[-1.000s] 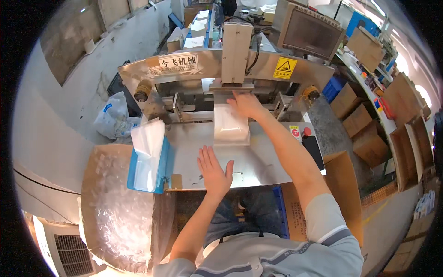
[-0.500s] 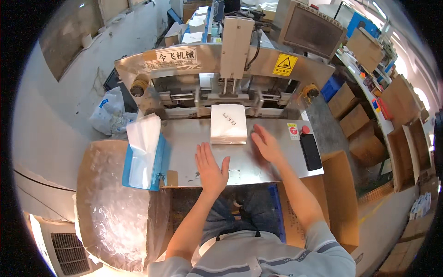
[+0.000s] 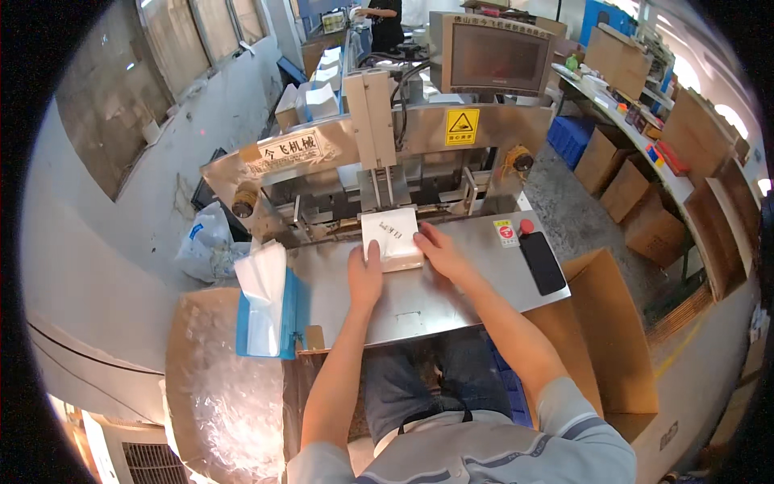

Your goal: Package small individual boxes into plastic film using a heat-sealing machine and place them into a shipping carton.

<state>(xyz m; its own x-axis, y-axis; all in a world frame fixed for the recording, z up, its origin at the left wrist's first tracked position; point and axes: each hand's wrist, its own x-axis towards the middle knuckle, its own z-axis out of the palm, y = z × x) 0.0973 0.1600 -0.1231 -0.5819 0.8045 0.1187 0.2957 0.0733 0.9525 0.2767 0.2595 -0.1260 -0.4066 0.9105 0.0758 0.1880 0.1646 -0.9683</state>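
On the metal worktop (image 3: 419, 305) of a machine lies a square pack of white paper (image 3: 390, 230), with dark print on top and what looks like a clear film wrap. My left hand (image 3: 365, 276) presses along its left side, the thumb at the upper edge. Against its right side rests my right hand (image 3: 442, 252), fingers curled at the edge. Between them the two hands grip the pack, its far side close to the machine's opening (image 3: 355, 214). How firmly the far fingers of the left hand close is partly hidden.
At the worktop's left stands a blue holder (image 3: 289, 315) with clear bags (image 3: 263, 282); below it is a carton of clear plastic (image 3: 230, 387). A black phone (image 3: 543, 264) and red button (image 3: 526, 227) are at right, an open carton (image 3: 609, 331) beyond. A person (image 3: 386, 24) stands far back.
Both hands have moved in from either side and now touch the pack; before, they were apart from it. The view has shifted and tilted up, showing the far person.
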